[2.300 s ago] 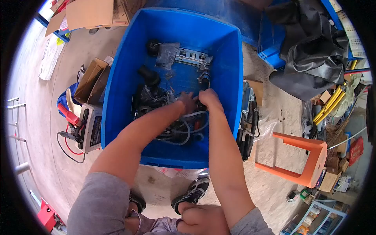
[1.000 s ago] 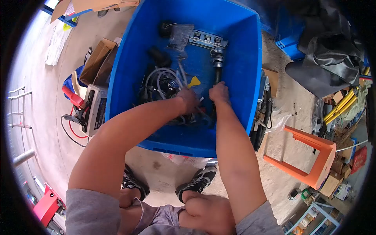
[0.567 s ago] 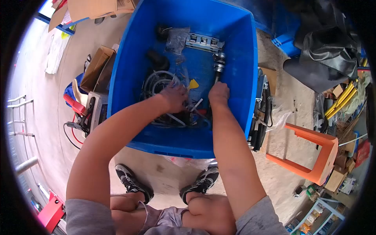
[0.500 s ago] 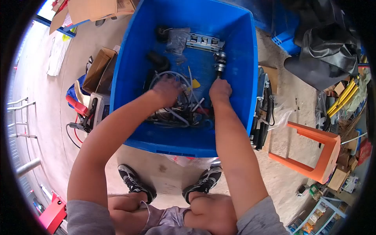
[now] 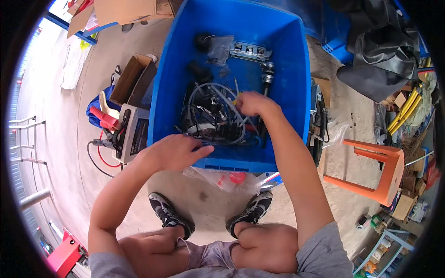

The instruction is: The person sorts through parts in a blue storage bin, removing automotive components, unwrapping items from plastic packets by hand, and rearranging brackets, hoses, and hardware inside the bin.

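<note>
My left hand (image 5: 178,150) rests over the near left rim of a large blue bin (image 5: 222,164), thumb spread away from the fingers and nothing held. Inside the bin my right hand (image 5: 252,103) has its fingers curled together at the edge of a heap of clear hoses and cables (image 5: 218,111). A bit of yellow shows at its fingertips; what they grip is mostly hidden. Right of that hand lies a dark rod with silver rings (image 5: 268,74). Farther back are a metal bracket with slots (image 5: 250,51), a clear plastic bag (image 5: 220,48) and a dark round part (image 5: 202,41).
Left of the bin stand an open cardboard box (image 5: 132,81) and a white-cased device (image 5: 134,132) with a red clamp (image 5: 103,118). To the right, an orange stool (image 5: 391,178) lies on its side. Black sheeting (image 5: 384,60) lies beyond it. Crumpled plastic (image 5: 227,180) sits below the near rim.
My left hand has come out of the hose heap to the near left rim. My right hand has left the ringed rod and moved left to the yellow piece. The view has shifted slightly.
</note>
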